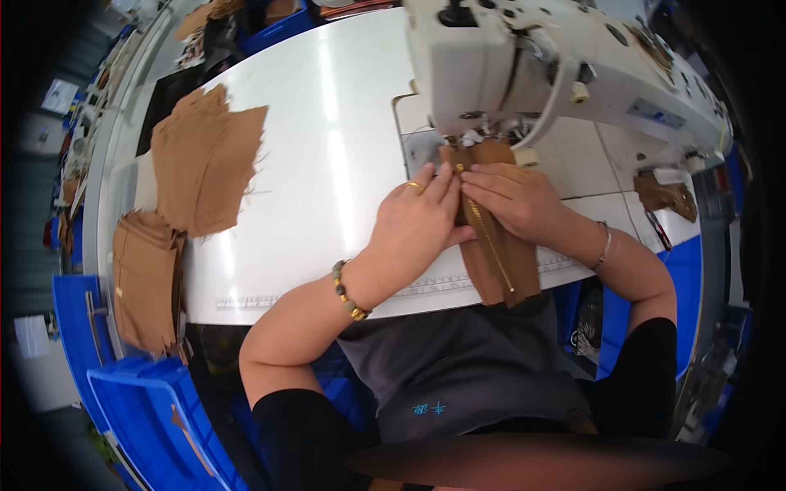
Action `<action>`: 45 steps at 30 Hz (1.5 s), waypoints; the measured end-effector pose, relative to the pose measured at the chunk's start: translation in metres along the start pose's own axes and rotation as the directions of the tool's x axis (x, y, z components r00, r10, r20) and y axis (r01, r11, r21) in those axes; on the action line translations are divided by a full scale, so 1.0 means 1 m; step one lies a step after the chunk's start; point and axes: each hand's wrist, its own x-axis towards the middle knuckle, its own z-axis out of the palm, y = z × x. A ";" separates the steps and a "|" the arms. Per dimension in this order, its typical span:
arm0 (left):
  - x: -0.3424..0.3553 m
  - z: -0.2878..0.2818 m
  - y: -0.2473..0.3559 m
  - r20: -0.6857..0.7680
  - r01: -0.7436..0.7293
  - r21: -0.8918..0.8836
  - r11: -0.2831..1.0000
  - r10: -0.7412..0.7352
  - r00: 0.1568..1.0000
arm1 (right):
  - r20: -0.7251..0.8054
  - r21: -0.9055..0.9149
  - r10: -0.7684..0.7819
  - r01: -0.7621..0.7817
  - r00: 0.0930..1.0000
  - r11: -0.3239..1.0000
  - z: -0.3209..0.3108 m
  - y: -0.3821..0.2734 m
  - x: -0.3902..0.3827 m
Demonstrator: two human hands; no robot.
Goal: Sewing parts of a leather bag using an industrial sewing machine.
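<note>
In the head view, the sewing machine (pixel 471 65) is the landmark. Directly below its needle end, toward the person, lies a brown fabric piece (pixel 524 258) with a gold-toothed zipper (pixel 494 248) running down it; its upper end reaches under the machine.

The left hand (pixel 417 217) lies spread on the fabric's left side, fingers extended toward the machine, thumb apart. The right hand (pixel 520 200) lies across from the right, fingers together, tips at the zipper; whether they pinch anything I cannot tell.

The step looks like guiding this piece at the needle. To do it well, I would keep the zipper straight in line with the machine, press both sides evenly without pulling, and hold the fingertips clear of the needle. The metal teeth probably deserve care, since a needle striking them could break.
</note>
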 end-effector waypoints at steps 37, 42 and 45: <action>0.005 -0.005 -0.001 0.078 0.043 0.099 0.994 -0.051 0.996 | 0.015 0.027 0.129 -0.129 0.992 0.991 -0.001 -0.007 0.010; 0.006 -0.004 -0.004 0.099 0.065 0.109 0.992 -0.075 0.992 | 0.006 0.008 0.131 -0.131 0.991 0.991 0.001 -0.006 0.011; 0.007 -0.004 -0.006 0.101 0.065 0.093 0.994 -0.075 0.992 | 0.004 0.012 0.138 -0.138 0.990 0.990 0.002 -0.006 0.011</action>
